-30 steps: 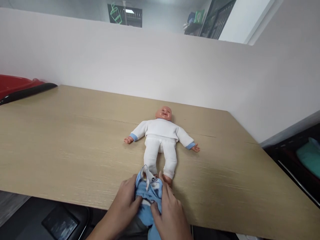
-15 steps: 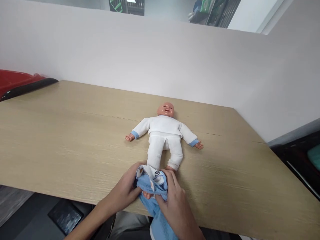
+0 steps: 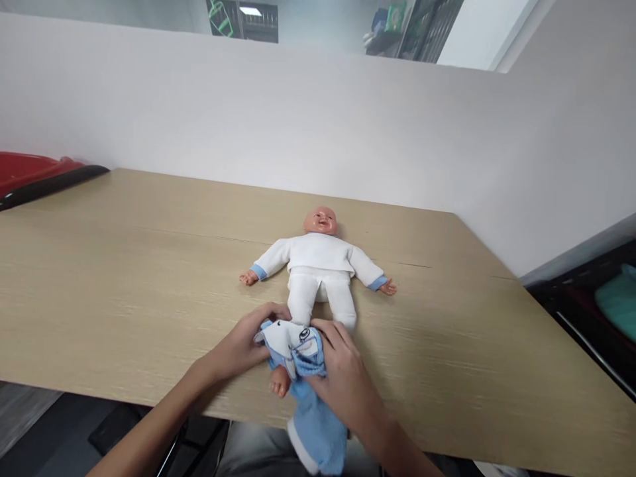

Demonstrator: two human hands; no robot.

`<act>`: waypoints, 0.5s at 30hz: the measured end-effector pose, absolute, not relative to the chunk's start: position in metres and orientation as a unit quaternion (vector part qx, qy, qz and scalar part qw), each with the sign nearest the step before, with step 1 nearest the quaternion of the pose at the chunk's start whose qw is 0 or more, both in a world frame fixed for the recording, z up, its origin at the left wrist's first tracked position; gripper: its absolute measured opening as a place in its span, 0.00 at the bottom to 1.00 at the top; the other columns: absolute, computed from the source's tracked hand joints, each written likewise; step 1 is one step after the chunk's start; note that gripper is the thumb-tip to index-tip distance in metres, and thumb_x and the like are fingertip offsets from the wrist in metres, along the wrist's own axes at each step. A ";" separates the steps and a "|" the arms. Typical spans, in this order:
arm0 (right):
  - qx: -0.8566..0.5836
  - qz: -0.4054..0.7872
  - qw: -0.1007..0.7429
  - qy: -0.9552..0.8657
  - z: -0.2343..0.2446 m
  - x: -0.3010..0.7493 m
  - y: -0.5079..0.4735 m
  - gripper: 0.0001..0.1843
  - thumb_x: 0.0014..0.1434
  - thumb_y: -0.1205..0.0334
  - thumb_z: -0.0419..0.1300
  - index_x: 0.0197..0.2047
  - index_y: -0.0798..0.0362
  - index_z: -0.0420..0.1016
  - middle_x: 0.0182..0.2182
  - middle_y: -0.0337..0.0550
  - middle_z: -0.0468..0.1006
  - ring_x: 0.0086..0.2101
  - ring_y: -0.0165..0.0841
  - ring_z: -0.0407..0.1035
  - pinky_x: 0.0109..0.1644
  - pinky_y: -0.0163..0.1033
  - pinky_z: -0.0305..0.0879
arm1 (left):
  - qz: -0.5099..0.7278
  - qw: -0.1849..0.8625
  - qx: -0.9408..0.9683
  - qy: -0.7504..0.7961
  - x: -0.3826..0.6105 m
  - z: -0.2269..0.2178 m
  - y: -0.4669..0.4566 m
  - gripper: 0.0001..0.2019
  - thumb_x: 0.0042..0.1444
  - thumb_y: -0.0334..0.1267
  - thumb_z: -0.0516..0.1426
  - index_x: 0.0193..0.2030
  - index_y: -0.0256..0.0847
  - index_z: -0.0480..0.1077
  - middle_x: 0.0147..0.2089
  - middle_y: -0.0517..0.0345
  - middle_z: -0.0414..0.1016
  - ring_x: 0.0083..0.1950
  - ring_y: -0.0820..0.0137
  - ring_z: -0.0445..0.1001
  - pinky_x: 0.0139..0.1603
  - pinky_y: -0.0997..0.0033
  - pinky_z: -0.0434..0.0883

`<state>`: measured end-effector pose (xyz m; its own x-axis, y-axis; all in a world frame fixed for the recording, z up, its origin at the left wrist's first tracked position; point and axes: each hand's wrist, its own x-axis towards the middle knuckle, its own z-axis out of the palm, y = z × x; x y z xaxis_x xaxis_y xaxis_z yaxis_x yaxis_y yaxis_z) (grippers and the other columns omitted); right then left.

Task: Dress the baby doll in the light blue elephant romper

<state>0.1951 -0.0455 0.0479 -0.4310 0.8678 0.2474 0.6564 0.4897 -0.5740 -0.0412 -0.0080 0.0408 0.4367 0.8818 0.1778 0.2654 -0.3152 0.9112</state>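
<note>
A baby doll (image 3: 322, 252) in a white top with blue cuffs and white legs lies on its back, head away from me. Blue and white doll trousers (image 3: 318, 424) with a printed animal face are bunched round one lower leg. That leg's bare foot (image 3: 280, 381) pokes out below the bunched cloth. My left hand (image 3: 251, 338) is closed on the left side of the cloth, beside the leg. On the other side, my right hand (image 3: 342, 371) pinches the cloth, fingers on top and thumb beneath. The doll's other foot is hidden behind my right hand. One trouser leg hangs over the table edge.
The wooden table (image 3: 149, 291) meets a white wall (image 3: 298, 119) with a window above. A red object with a black rim (image 3: 44, 175) stands at the far left. Past the right edge is a dark bin-like container (image 3: 591, 311) with teal cloth.
Both hands have pulled the trousers up the doll's leg, away from me. More of the bare foot shows below the cloth. The view has shifted slightly.
</note>
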 end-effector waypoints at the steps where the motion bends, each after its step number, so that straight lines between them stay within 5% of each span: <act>1: -0.448 0.203 0.252 -0.833 0.051 0.198 -0.039 0.25 0.53 0.78 0.64 0.53 0.52 0.74 0.54 0.50 0.78 0.56 0.46 0.70 0.63 0.52 0.72 | 0.350 0.427 0.735 0.394 -0.042 0.041 -0.004 0.14 0.60 0.35 0.64 0.52 0.41 0.71 0.51 0.51 0.78 0.51 0.61 0.77 0.53 0.64 0.73; 7: -0.348 0.307 0.229 -0.855 0.069 0.222 0.004 0.10 0.63 0.64 0.66 0.48 0.51 0.80 0.47 0.46 0.81 0.49 0.43 0.76 0.57 0.46 0.74 | 0.295 0.450 0.758 0.368 -0.046 0.053 0.019 0.13 0.62 0.43 0.65 0.50 0.39 0.76 0.49 0.51 0.80 0.50 0.61 0.77 0.52 0.64 0.73; 11: -0.327 0.420 0.201 -0.823 0.082 0.231 0.027 0.16 0.61 0.48 0.71 0.41 0.54 0.84 0.36 0.43 0.83 0.36 0.40 0.78 0.46 0.42 0.77 | 0.248 0.487 0.761 0.351 -0.048 0.063 0.040 0.16 0.58 0.47 0.67 0.46 0.38 0.77 0.44 0.55 0.77 0.45 0.65 0.74 0.48 0.69 0.71; 15: -0.374 0.414 0.252 -0.791 0.091 0.231 0.026 0.22 0.64 0.45 0.66 0.32 0.58 0.83 0.24 0.35 0.76 0.27 0.32 0.71 0.36 0.36 0.73 | 0.193 0.551 0.742 0.329 -0.053 0.066 0.058 0.18 0.54 0.50 0.69 0.42 0.38 0.76 0.39 0.60 0.75 0.42 0.67 0.72 0.45 0.71 0.70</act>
<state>0.2307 0.0256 0.0906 -0.5933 0.7999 0.0896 0.3818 0.3777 -0.8436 -0.0533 0.0578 0.0663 0.7092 0.7009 -0.0758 0.2756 -0.1766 0.9449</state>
